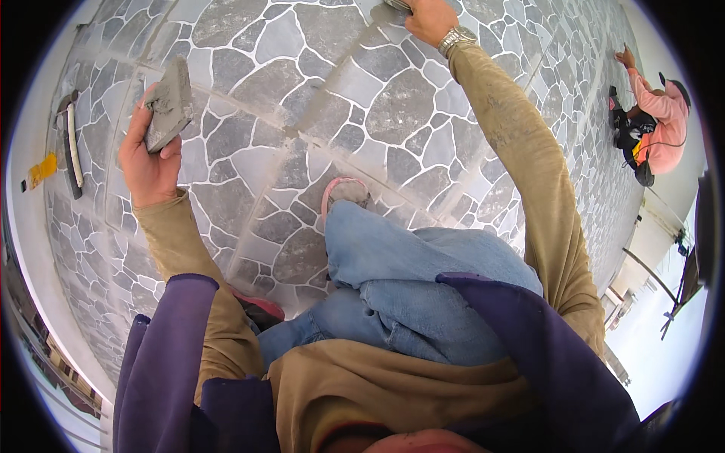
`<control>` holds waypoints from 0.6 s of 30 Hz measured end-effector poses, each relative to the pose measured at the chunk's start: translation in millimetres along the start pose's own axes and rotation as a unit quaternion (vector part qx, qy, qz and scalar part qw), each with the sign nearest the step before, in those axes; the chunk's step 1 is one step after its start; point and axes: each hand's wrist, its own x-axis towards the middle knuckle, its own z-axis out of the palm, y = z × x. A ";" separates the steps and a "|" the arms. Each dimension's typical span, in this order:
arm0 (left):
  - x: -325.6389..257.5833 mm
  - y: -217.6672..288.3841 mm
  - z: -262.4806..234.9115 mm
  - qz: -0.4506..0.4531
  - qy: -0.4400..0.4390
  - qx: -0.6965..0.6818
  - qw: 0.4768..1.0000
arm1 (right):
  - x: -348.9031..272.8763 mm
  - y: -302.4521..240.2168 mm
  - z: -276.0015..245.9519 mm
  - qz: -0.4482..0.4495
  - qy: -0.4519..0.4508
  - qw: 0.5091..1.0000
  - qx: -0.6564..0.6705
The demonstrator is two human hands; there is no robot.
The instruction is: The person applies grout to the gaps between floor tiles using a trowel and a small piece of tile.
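Note:
My left hand (pixel 149 162) is raised at the left and grips a flat grey board smeared with mortar (pixel 169 104), held tilted above the stone-pattern tiled floor (pixel 393 106). My right hand (pixel 429 18), with a metal wristwatch (pixel 456 38), reaches far forward to the top edge of the view and presses a small grey tool (pixel 396 4) onto the tiles; most of that tool is cut off by the frame. I am crouched, with blue jeans (pixel 408 264) and a pink-edged shoe (pixel 343 192) below me.
A long dark tool with a white strip (pixel 70 147) and a yellow item (pixel 41 171) lie at the floor's left edge. Another person in a pink top (pixel 658 121) crouches on the tiles at the far right. A white border runs beside the tiling.

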 end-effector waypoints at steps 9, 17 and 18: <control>-0.3 3.9 0.3 0.016 -0.003 -0.049 0.999 | -62.2 -75.8 -13.1 -0.186 -0.017 0.978 0.089; -9.6 28.4 -5.2 0.032 0.004 -0.047 0.998 | -93.8 -76.0 7.1 -0.245 -0.012 0.965 0.090; -8.6 32.9 -7.5 0.037 -0.024 -0.059 0.997 | -93.0 -76.1 -1.1 -0.249 -0.009 0.965 0.087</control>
